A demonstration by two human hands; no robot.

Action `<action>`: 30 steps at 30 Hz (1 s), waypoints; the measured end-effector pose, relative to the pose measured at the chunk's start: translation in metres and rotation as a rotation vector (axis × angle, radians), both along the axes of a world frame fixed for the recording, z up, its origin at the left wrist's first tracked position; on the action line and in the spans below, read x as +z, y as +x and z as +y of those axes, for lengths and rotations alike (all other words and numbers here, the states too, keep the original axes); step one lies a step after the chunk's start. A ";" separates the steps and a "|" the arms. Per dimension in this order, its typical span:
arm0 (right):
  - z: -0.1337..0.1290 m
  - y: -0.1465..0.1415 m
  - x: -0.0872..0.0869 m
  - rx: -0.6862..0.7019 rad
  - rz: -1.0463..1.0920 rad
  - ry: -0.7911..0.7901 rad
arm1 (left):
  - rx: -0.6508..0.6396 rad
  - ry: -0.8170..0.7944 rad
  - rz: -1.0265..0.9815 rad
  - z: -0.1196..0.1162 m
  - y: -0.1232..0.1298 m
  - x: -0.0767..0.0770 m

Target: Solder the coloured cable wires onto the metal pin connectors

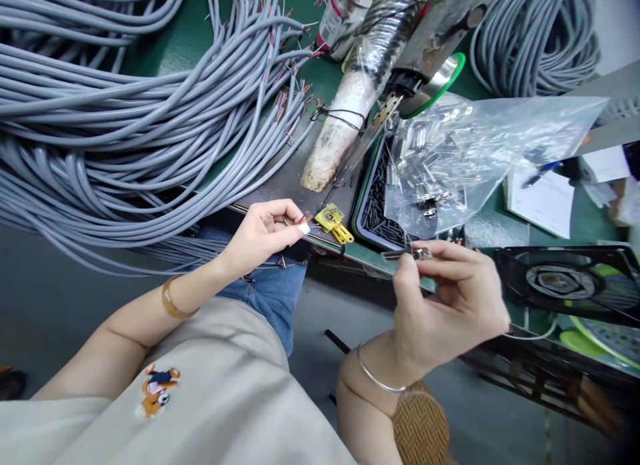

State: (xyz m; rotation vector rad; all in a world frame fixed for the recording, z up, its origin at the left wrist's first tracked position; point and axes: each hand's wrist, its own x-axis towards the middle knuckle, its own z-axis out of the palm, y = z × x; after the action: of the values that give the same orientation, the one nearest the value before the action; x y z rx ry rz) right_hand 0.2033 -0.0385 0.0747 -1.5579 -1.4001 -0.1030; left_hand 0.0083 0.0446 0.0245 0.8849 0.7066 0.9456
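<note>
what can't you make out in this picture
All in the head view:
Small silvery metal part: partly covered by the right hand.
Thin coloured wires: hidden where the left hand pinches them.
Black rectangular tray: part covered by the clear plastic bag.
Square yellow tag: markings too small to read.
Long grey cables: cut off by the left edge.

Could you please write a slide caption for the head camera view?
Left hand pinching thin coloured wires, right hand holding a small metal part, grey cables heaped on the green bench.

A black fan (560, 280) sits near a white paper pad (545, 205), well apart from a brown woven seat (423, 426).
</note>
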 end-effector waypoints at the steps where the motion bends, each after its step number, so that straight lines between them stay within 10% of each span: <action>1: 0.000 -0.005 -0.004 0.033 0.112 0.009 | -0.004 -0.012 0.008 0.000 0.000 -0.001; 7: 0.003 -0.022 -0.033 0.216 0.482 -0.087 | 0.016 -0.003 0.048 0.001 0.004 -0.004; 16: 0.016 -0.039 -0.066 0.078 0.148 -0.009 | 0.048 0.035 0.102 0.005 0.008 -0.006; 30: 0.029 -0.036 -0.071 0.232 0.277 -0.078 | 0.128 0.121 0.117 0.012 0.016 -0.005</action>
State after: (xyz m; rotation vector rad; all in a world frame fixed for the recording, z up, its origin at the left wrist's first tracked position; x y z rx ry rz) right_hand 0.1674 -0.0099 0.0037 -1.3996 -1.3635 0.2998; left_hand 0.0246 0.0570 0.0192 1.0165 0.8202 1.0658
